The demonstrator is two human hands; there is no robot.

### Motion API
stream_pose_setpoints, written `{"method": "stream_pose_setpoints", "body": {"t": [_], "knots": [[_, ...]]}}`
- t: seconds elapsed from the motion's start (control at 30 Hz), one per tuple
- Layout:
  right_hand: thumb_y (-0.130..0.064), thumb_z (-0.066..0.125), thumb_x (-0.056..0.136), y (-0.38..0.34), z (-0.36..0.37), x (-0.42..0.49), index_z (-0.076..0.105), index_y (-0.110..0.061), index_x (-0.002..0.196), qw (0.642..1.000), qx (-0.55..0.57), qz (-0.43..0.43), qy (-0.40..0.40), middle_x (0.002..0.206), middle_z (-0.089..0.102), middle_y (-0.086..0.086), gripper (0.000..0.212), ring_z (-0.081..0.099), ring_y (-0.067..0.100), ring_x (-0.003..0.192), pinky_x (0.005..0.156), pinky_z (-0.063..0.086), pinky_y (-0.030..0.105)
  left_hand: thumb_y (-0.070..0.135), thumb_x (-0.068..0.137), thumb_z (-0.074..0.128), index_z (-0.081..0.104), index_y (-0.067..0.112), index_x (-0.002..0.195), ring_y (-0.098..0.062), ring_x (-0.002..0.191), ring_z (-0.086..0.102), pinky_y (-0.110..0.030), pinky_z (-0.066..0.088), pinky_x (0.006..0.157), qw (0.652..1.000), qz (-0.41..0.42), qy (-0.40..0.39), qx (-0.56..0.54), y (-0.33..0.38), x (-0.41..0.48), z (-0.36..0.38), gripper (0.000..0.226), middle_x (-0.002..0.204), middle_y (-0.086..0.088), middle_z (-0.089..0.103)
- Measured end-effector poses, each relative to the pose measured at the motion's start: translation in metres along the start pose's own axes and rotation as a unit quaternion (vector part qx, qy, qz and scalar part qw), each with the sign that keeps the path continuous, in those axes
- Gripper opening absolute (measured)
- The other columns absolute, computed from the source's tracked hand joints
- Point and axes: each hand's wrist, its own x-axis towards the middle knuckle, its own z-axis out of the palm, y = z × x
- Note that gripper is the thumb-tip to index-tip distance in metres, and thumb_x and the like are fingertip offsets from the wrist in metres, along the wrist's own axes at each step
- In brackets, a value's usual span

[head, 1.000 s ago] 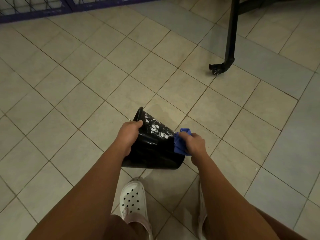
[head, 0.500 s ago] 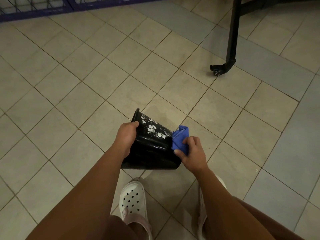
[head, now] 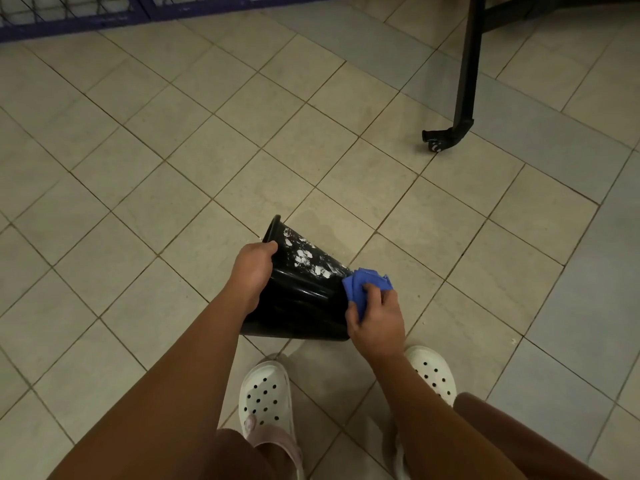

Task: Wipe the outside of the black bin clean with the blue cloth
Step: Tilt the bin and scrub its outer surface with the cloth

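The black bin [head: 304,303] is tilted away from me above the tiled floor, its outer wall facing up with white smears near the far end. My left hand [head: 251,271] grips the bin's left side, fingers curled over its edge. My right hand [head: 375,313] holds the folded blue cloth [head: 363,285] and presses it against the bin's right side, just below the white smears.
My two feet in white perforated clogs [head: 266,396] stand right under the bin. A black metal leg with a caster [head: 446,136] stands at the far right. A purple wire fence [head: 69,15] runs along the far left. Tiled floor [head: 156,202] lies all around.
The right hand with the cloth has slid down and towards me along the bin's right side. The bin has tipped slightly to the left in the left hand.
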Motion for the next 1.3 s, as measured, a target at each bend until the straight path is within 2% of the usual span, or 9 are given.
{"method": "stream_pose_setpoints", "body": {"t": [0.13, 0.3, 0.4, 0.57, 0.7, 0.87, 1.0, 1.13, 1.3], "knots": [[-0.045, 0.049, 0.083, 0.005, -0.002, 0.007, 0.063, -0.011, 0.099, 0.996, -0.062, -0.05, 0.026, 0.093, 0.052, 0.012, 0.041, 0.047, 0.028, 0.086, 0.073, 0.043, 0.038, 0.029, 0.101, 0.045, 0.056, 0.007, 0.119, -0.025, 0.088, 0.059, -0.04, 0.043, 0.08, 0.998, -0.05, -0.008, -0.028, 0.0, -0.001, -0.004, 0.031, 0.094, -0.009, 0.061], [-0.027, 0.053, 0.09, 0.007, 0.004, 0.016, 0.055, -0.007, 0.095, 0.99, 0.118, -0.06, -0.054, 0.139, 0.035, 0.017, 0.021, 0.034, 0.028, 0.125, 0.102, 0.035, 0.036, 0.042, 0.098, 0.047, 0.054, 0.008, 0.134, -0.033, 0.114, 0.058, -0.049, 0.043, 0.103, 0.996, -0.079, -0.027, -0.029, -0.002, 0.0, -0.009, 0.05, 0.125, -0.016, 0.061], [-0.016, 0.057, 0.089, 0.004, 0.006, 0.02, 0.055, -0.006, 0.101, 0.985, 0.155, -0.042, -0.062, 0.134, 0.043, 0.01, 0.015, 0.043, 0.026, 0.114, 0.097, 0.041, 0.04, 0.07, 0.088, 0.046, 0.055, 0.012, 0.135, -0.035, 0.124, 0.054, -0.054, 0.039, 0.108, 0.995, -0.087, -0.043, -0.024, -0.004, 0.002, -0.012, 0.076, 0.133, -0.014, 0.059], [-0.029, 0.044, 0.089, -0.016, 0.016, -0.004, 0.056, -0.014, 0.113, 0.993, 0.105, 0.041, 0.025, 0.123, 0.05, 0.007, 0.03, 0.042, 0.026, 0.1, 0.078, 0.045, 0.043, 0.051, 0.099, 0.046, 0.059, 0.006, 0.124, -0.031, 0.103, 0.062, -0.045, 0.047, 0.093, 0.998, -0.056, -0.034, 0.008, -0.003, 0.001, -0.004, 0.053, 0.11, -0.013, 0.066], [-0.031, 0.038, 0.089, -0.034, 0.019, -0.006, 0.06, -0.017, 0.111, 0.997, 0.07, 0.006, 0.025, 0.122, 0.052, 0.008, 0.034, 0.043, 0.028, 0.104, 0.076, 0.038, 0.04, 0.046, 0.102, 0.04, 0.059, 0.006, 0.127, -0.032, 0.105, 0.063, -0.049, 0.047, 0.098, 0.998, -0.03, -0.043, 0.036, -0.005, -0.001, -0.004, 0.05, 0.112, -0.013, 0.067], [-0.027, 0.046, 0.093, -0.027, 0.015, 0.012, 0.06, -0.021, 0.114, 0.997, 0.057, 0.039, -0.021, 0.127, 0.048, 0.003, 0.026, 0.04, 0.026, 0.109, 0.08, 0.041, 0.045, 0.037, 0.105, 0.037, 0.062, 0.006, 0.115, -0.025, 0.093, 0.064, -0.033, 0.045, 0.069, 0.999, 0.0, -0.023, 0.034, -0.014, 0.002, -0.006, 0.041, 0.1, -0.011, 0.069], [-0.024, 0.05, 0.093, -0.035, 0.011, 0.006, 0.058, -0.017, 0.119, 0.991, 0.036, 0.13, -0.016, 0.127, 0.044, 0.008, 0.029, 0.037, 0.031, 0.109, 0.08, 0.044, 0.049, 0.037, 0.105, 0.039, 0.064, 0.004, 0.114, -0.029, 0.097, 0.066, -0.038, 0.048, 0.076, 0.999, 0.016, -0.024, 0.033, -0.016, 0.003, -0.006, 0.042, 0.101, -0.013, 0.07], [-0.021, 0.054, 0.086, -0.057, 0.018, -0.014, 0.059, -0.015, 0.115, 0.997, 0.03, 0.071, 0.008, 0.12, 0.049, 0.014, 0.03, 0.041, 0.034, 0.101, 0.074, 0.043, 0.045, 0.036, 0.105, 0.037, 0.064, 0.005, 0.116, -0.03, 0.1, 0.065, -0.042, 0.049, 0.087, 0.999, 0.018, -0.033, 0.039, -0.019, 0.006, -0.009, 0.043, 0.103, -0.013, 0.069], [-0.023, 0.048, 0.093, -0.034, 0.009, 0.016, 0.055, -0.016, 0.125, 0.998, -0.004, 0.054, -0.044, 0.128, 0.042, 0.014, 0.033, 0.037, 0.034, 0.108, 0.082, 0.043, 0.048, 0.034, 0.105, 0.036, 0.065, 0.005, 0.116, -0.028, 0.097, 0.067, -0.035, 0.049, 0.075, 0.997, 0.041, -0.042, 0.04, -0.021, 0.007, -0.01, 0.043, 0.103, -0.013, 0.071]]}}
